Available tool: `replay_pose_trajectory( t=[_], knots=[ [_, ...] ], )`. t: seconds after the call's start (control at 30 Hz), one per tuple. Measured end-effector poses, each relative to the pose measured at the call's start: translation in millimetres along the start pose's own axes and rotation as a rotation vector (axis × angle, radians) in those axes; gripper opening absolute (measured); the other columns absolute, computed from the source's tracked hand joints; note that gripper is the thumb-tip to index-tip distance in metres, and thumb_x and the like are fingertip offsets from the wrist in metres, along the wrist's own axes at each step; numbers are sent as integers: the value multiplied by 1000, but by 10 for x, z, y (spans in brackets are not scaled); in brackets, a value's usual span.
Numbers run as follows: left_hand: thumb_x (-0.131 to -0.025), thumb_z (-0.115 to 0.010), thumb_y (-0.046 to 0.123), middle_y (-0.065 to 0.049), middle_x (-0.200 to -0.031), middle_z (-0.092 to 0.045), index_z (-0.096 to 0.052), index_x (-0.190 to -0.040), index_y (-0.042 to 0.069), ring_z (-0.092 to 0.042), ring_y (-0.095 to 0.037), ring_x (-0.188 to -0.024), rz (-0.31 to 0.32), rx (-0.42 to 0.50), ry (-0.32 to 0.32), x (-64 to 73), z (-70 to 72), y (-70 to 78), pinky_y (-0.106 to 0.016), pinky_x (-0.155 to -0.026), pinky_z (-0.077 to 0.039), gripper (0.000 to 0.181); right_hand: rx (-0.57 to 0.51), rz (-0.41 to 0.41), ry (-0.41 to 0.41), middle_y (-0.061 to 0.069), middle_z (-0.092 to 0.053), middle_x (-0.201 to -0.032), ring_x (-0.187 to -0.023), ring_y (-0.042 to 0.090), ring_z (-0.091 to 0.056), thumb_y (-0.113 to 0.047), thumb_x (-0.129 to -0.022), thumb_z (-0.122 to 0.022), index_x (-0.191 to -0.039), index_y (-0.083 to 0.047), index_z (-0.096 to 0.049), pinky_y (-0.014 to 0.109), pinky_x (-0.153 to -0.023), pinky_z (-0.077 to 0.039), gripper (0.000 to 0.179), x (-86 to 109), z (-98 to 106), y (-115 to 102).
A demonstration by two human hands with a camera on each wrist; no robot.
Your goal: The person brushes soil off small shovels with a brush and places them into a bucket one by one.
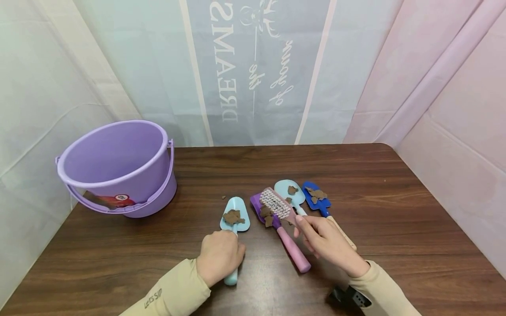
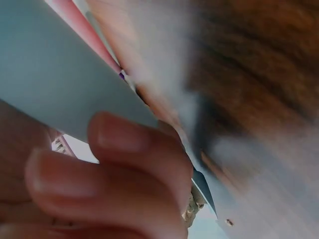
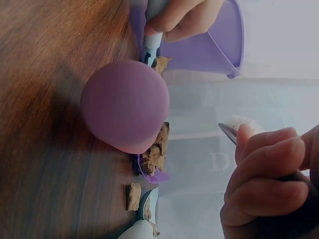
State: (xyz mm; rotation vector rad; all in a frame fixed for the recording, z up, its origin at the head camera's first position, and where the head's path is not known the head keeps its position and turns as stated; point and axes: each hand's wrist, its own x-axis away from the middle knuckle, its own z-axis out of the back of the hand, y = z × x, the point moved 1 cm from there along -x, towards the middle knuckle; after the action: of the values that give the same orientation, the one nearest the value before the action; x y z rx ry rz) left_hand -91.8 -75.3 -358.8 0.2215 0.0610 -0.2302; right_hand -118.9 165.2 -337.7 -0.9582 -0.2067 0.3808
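Observation:
My left hand (image 1: 220, 256) grips the handle of a light blue toy shovel (image 1: 237, 204) lying on the table. Brown crumbly lumps (image 1: 233, 217) sit on its blade. In the left wrist view, curled fingers (image 2: 139, 159) wrap the pale handle (image 2: 60, 64). My right hand (image 1: 330, 243) holds a pink brush (image 1: 292, 218), its white bristles facing up. The brush head overlaps a purple shovel (image 1: 255, 202) with a pink handle (image 1: 293, 250) and brown lumps. In the right wrist view, that handle's rounded end (image 3: 124, 104) looms large beside my right hand (image 3: 264, 179).
A second light blue shovel (image 1: 286, 185) and a dark blue shovel (image 1: 325, 203) with a wooden handle lie to the right, both bearing brown lumps. A purple bucket (image 1: 158, 193) stands at the left. Curtains (image 1: 253, 127) hang behind the table (image 1: 395, 210).

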Motion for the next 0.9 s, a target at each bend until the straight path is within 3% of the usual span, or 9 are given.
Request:
replay_pose_trajectory(
  t=[0.4, 0.6, 0.9],
  knots=[
    [-74, -60, 18, 2, -51, -43, -40, -50, 16, -48, -17, -42, 1, 33, 51, 73, 83, 11, -35, -36, -34, 32, 13, -17, 3, -7, -43, -48, -34, 4, -41, -31, -104, -37, -79, -9, -59, 28, -38, -39, 40, 14, -3, -4],
    [-75, -61, 19, -1, -53, -45, -43, -54, 14, -51, -20, -44, 3, 31, 49, 103, 127, 32, -37, -38, -36, 28, 23, -25, 6, -7, -43, -47, -34, 5, -41, -32, -104, -36, -79, -9, -60, 29, -38, -40, 42, 14, -6, 6],
    [-75, -62, 20, -3, -57, -49, -47, -60, 11, -53, -24, -48, 9, 69, -4, 154, 219, 108, -39, -42, -39, 23, -17, -7, -5, -6, -42, -47, -35, 5, -41, -32, -104, -36, -78, -8, -59, 28, -37, -37, 43, 26, -10, -31]
  ],
)
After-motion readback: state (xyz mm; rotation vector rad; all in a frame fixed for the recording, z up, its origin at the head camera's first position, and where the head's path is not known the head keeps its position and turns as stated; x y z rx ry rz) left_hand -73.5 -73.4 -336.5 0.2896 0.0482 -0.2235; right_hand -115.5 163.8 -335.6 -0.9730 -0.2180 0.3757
